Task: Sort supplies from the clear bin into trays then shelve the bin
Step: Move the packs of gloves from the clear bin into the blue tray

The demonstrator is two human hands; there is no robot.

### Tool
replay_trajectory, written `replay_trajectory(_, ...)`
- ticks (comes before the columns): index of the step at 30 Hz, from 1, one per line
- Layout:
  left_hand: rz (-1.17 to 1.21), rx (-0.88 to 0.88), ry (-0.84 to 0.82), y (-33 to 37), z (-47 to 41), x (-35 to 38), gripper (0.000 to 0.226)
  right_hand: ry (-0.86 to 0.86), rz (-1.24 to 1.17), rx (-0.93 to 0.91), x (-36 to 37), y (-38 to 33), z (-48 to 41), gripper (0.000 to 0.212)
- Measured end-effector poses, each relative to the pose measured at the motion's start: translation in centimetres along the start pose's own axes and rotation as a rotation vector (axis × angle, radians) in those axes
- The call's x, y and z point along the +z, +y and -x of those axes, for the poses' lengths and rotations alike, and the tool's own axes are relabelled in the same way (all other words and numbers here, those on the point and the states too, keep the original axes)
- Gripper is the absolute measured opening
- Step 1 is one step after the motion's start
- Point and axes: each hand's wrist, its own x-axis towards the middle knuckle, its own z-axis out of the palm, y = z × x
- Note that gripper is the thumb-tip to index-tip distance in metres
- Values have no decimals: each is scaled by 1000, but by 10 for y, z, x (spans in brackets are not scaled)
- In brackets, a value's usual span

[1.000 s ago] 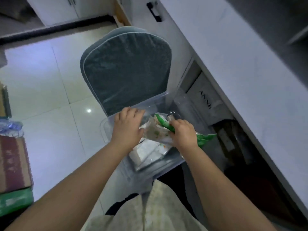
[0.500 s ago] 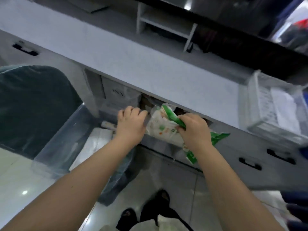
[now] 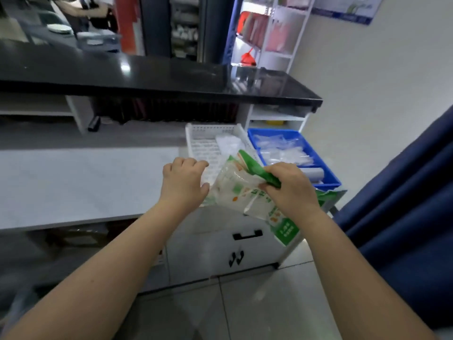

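I hold a green and white plastic packet (image 3: 241, 190) in front of me with both hands. My right hand (image 3: 289, 186) pinches its green top edge, and my left hand (image 3: 183, 181) grips its left side. Behind the packet, on the white desk (image 3: 81, 182), stands a white perforated tray (image 3: 204, 143) with a clear bag inside. To its right sits a blue tray (image 3: 326, 168) that holds several clear packets. The clear bin is out of view.
A black counter top (image 3: 159, 77) runs above the desk. Drawers with black handles (image 3: 247, 234) are under the trays. A dark blue curtain (image 3: 404, 204) hangs at the right. White shelving (image 3: 282, 33) stands against the far wall. A person is at the far upper left.
My view has swung from the chair and clear bin on the left to the desk and trays on the right. Both hands carried the packet along and keep the same grip.
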Motion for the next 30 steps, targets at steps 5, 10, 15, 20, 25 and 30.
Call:
replay_trajectory(5, 27, 40, -28, 96, -66, 50, 47, 26, 90, 81, -44, 121, -17, 25)
replay_trajectory(10, -4, 58, -75, 146, -117, 90, 46, 65, 105, 137, -60, 210, -48, 26)
replay_trajectory(15, -9, 69, -99, 157, -188, 124, 44, 124, 134, 204, -54, 276, -103, 22)
replay_trajectory(20, 31, 64, -154, 147, -273, 176, 45, 188, 187, 270, -29, 324, -164, 22)
replay_trajectory(25, 20, 104, -297, 145, -354, 240, 52, 149, 224, 294, -7, 365, -217, 25)
replay_trajectory(30, 46, 152, -509, 161, -408, 295, 62, 166, 203, 277, 8, 398, -252, 27)
